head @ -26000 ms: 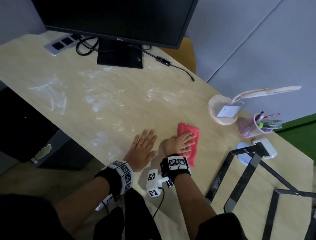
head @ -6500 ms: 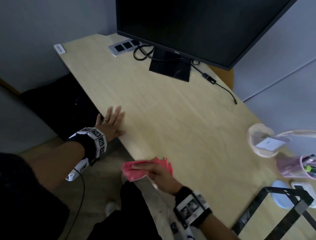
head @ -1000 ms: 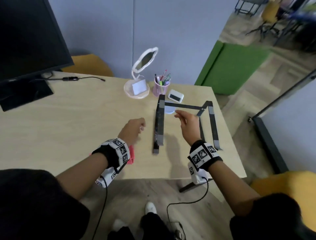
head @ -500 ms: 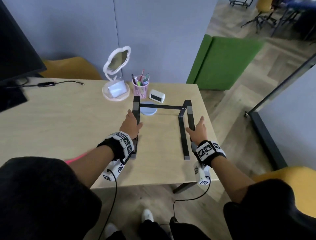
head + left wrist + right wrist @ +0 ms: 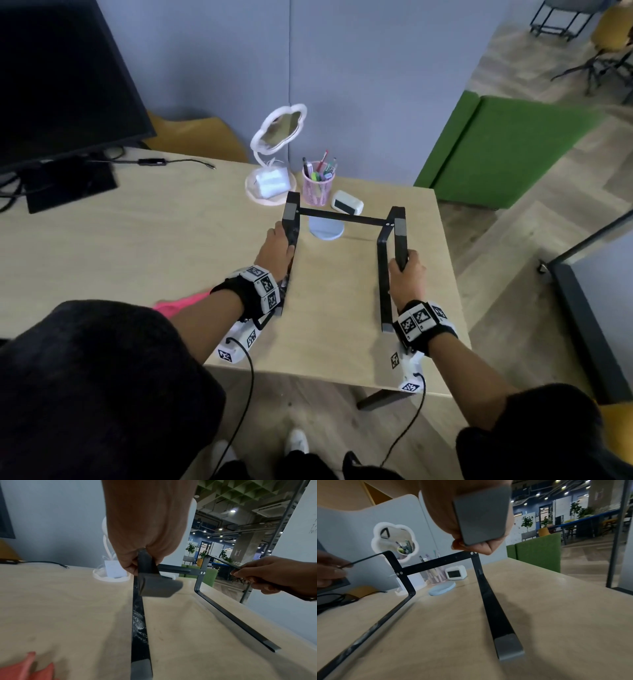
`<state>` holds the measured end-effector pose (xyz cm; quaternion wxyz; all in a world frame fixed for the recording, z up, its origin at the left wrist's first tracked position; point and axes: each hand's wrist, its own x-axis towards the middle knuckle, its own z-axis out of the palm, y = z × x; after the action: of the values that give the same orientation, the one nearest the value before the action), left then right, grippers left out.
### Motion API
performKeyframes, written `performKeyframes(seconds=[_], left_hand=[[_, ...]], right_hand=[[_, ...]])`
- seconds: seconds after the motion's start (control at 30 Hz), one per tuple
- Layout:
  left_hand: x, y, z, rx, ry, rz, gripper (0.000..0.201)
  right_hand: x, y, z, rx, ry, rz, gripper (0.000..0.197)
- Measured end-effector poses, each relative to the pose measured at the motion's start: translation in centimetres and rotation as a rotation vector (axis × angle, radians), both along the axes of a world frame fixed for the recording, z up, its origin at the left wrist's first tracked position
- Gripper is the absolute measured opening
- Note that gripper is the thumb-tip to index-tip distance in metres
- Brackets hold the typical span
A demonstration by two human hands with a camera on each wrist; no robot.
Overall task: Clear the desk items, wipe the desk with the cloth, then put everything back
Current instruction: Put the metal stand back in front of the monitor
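At the lower left of the head view, a pink cloth (image 5: 178,303) is being left lying on the desk (image 5: 137,246). In the centre, the black stand (image 5: 342,218) is being gripped on its left upper bar by the left hand (image 5: 275,251). Its right upper bar is being clasped by the right hand (image 5: 407,279), with the mirror (image 5: 279,128), pen cup (image 5: 318,186) and clock (image 5: 346,202) being kept just behind.

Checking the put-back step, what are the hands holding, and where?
Black stand: left hand grips its left top arm, right hand its right top arm.
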<state>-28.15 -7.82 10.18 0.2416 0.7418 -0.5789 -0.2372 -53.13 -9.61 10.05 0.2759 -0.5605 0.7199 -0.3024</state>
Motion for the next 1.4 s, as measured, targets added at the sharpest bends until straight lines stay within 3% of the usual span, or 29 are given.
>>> performKeyframes(seconds=[0.33, 0.67, 0.9, 1.1, 1.4], left_hand=[[10.9, 2.2, 3.7, -0.001, -0.082, 0.155, 0.046], [30.4, 8.8, 5.0, 0.026, -0.167, 0.328, 0.041], [42.2, 12.3, 5.0, 0.128, -0.324, 0.383, 0.048], [48.5, 14.1, 3.2, 0.175, -0.299, 0.423, 0.044], [52.7, 13.8, 1.1, 0.211, -0.338, 0.504, 0.037]], right_hand=[[10.9, -1.3, 3.5, -0.07, -0.055, 0.183, 0.024], [31.5, 1.3, 4.0, -0.056, -0.181, 0.319, 0.025], [43.6, 4.2, 3.1, -0.007, -0.253, 0.378, 0.023], [50.3, 6.0, 1.0, 0.034, -0.286, 0.38, 0.023], [55.5, 4.7, -1.6, 0.083, -0.288, 0.43, 0.026]])
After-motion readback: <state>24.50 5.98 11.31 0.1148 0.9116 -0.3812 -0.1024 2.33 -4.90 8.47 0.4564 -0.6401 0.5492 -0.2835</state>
